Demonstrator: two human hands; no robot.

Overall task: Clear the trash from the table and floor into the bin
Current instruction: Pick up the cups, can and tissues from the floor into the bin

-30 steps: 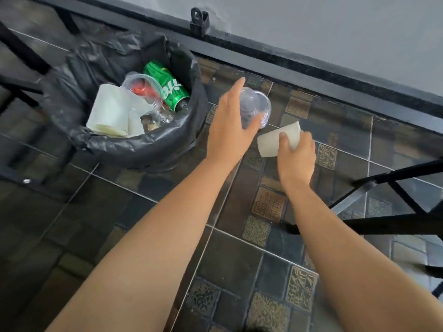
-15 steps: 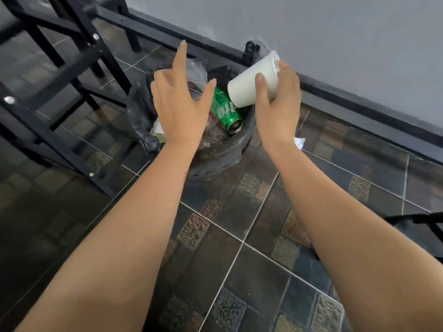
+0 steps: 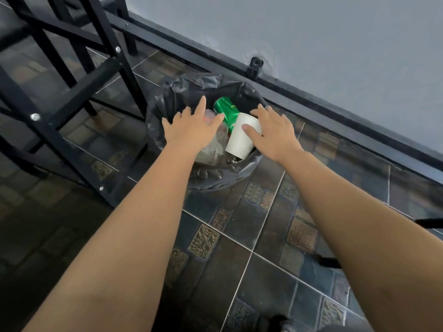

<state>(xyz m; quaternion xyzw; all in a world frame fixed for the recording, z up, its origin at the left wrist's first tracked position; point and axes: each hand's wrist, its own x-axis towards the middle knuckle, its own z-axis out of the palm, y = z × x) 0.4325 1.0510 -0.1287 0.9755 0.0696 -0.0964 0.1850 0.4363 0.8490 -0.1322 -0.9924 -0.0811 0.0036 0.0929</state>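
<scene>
A bin lined with a black bag stands on the tiled floor by the wall. Inside lie a green can, clear plastic cups and a white paper cup, which leans against the bin's near right rim. My left hand hovers over the bin's left half with fingers spread and nothing in it. My right hand is over the right rim, fingers apart; its thumb lies over the white cup's side without gripping it.
Black metal furniture legs and crossbars stand left of the bin. A black skirting rail runs along the grey wall behind it. Dark patterned tiles cover the floor in front.
Both hands have come down over the bin. My right hand let go of the white cup, which now rests in the bin. The clear cup left my left hand earlier.
</scene>
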